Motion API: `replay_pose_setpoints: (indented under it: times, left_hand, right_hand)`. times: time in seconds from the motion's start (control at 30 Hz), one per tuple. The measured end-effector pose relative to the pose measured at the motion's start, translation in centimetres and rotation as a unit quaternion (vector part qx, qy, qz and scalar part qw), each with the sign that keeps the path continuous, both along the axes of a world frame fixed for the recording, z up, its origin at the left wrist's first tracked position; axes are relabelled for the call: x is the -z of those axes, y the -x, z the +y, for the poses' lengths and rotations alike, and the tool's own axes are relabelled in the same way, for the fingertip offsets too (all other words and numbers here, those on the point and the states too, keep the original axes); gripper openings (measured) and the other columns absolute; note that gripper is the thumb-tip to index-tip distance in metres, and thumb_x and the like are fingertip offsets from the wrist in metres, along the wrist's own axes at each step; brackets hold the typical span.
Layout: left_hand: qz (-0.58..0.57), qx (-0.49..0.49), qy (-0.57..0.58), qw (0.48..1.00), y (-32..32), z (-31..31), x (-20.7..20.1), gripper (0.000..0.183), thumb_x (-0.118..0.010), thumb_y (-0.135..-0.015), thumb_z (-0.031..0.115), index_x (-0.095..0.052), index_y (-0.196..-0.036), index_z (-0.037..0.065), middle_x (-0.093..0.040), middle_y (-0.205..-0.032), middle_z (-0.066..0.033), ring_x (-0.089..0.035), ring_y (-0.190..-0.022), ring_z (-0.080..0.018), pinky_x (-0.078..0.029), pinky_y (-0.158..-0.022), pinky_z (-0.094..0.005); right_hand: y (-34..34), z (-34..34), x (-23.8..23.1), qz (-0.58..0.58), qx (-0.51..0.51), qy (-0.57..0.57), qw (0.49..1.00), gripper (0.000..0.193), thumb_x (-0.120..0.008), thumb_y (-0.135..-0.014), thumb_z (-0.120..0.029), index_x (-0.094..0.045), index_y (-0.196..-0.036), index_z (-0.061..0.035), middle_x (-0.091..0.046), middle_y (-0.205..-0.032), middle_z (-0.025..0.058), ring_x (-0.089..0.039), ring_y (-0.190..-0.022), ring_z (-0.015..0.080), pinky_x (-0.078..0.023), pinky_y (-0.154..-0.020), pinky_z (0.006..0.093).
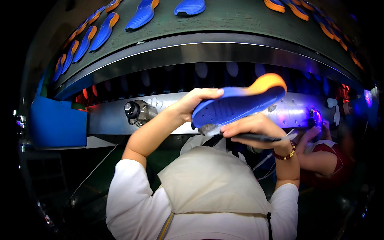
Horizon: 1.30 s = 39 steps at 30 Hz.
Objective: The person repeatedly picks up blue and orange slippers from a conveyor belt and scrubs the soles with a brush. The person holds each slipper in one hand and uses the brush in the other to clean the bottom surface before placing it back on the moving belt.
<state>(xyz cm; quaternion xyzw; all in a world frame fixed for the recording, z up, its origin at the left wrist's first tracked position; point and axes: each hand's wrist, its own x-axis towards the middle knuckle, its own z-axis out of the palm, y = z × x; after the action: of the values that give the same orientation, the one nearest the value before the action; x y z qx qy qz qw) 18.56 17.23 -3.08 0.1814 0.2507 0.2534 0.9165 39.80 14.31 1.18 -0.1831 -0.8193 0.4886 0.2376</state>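
Observation:
A blue shoe insole (236, 106) with a raised orange end is held up in front of me, tilted. My left hand (196, 102) grips its left end, thumb on the upper edge and fingers curled behind. Just below the insole, my right hand (256, 128) is closed around a slim tool with a black handle (260, 138). A pale tip points out to the right past that hand. Greyish bristle-like matter (209, 129) shows by the insole's lower edge; I cannot tell whether it belongs to the tool.
Beyond a metal rail (192, 50), a green conveyor belt (232, 22) carries several blue-and-orange insoles (142, 15). A bottle with a black cap (140, 112) and white gloves (158, 103) rest on the metal shelf (108, 120). A blue box (58, 122) stands left; another person (324, 154) works at right.

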Motion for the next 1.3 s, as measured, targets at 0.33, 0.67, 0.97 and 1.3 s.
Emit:
replay_pose_setpoints:
  times: [0.33, 0.67, 0.97, 1.3]
  left_hand:
    - [0.201, 0.181, -0.083, 0.959, 0.6, -0.2, -1.3, 0.057, -0.056, -0.081, 0.04, -0.048, -0.116, -0.003, -0.057, -0.105, -0.018, -0.06, -0.087, -0.0195, -0.051, -0.071, -0.0302]
    - [0.229, 0.137, -0.091, 0.959, 1.9, -0.4, -1.7, 0.059, -0.057, -0.08, 0.041, -0.048, -0.117, -0.005, -0.056, -0.105, -0.0174, -0.06, -0.087, -0.0181, -0.05, -0.072, -0.0284]
    - [0.204, 0.071, -0.1, 0.971, 2.6, -0.1, 0.1, 0.057, -0.057, -0.081, 0.038, -0.047, -0.118, -0.004, -0.057, -0.105, -0.0167, -0.06, -0.088, -0.0191, -0.05, -0.075, -0.0291]
    - [0.043, -0.038, 0.024, 0.998, -0.2, -0.3, 5.1, 0.056, -0.051, -0.081, 0.036, -0.041, -0.125, 0.003, -0.05, -0.117, -0.0212, -0.054, -0.101, -0.0348, -0.046, -0.078, -0.0567]
  right_hand:
    - [-1.7, -0.2, -0.5, -0.161, -0.07, -0.02, 0.984, 0.018, -0.063, -0.072, -0.003, -0.063, -0.09, -0.004, -0.065, -0.091, 0.0094, -0.062, -0.086, 0.0234, -0.049, -0.073, 0.0303]
    - [-4.5, 1.2, -0.2, -0.205, -0.051, -0.024, 0.977, 0.021, -0.066, -0.069, 0.0, -0.063, -0.09, -0.0007, -0.064, -0.094, 0.0128, -0.062, -0.09, 0.024, -0.049, -0.078, 0.0307]
    - [-6.4, 1.1, 1.9, -0.142, 0.081, 0.135, 0.977, 0.024, -0.066, -0.073, -0.002, -0.062, -0.097, 0.0024, -0.066, -0.09, 0.0129, -0.064, -0.079, 0.018, -0.051, -0.073, 0.0262]
    - [-4.0, 0.6, 6.9, 0.075, 0.387, 0.212, 0.894, 0.017, -0.057, -0.08, -0.004, -0.064, -0.094, 0.0029, -0.063, -0.076, 0.0074, -0.054, -0.051, 0.0073, -0.042, -0.048, 0.0174]
